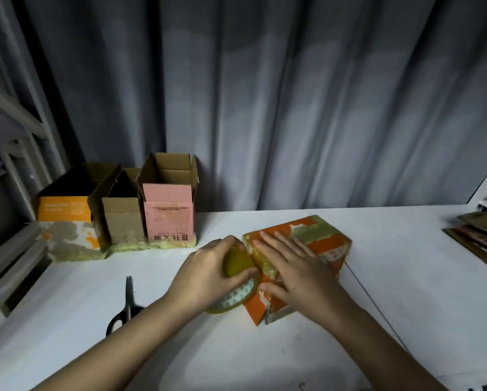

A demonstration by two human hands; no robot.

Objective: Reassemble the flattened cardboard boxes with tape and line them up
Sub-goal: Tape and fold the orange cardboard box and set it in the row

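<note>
Head view: left hand [205, 273] fingers grip tape roll [238, 280]; right hand [290, 266] presses flat-fingered on torn orange box [318, 244].

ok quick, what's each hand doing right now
Left hand: grips the tape roll beside the orange box.
Right hand: open, fingers straight, pressing flat on the orange box.

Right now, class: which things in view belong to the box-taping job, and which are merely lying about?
Job: orange box under right hand; tape roll in left hand; three finished boxes; scissors; flattened cardboard.

Lying about: curtain; metal frame.
</note>
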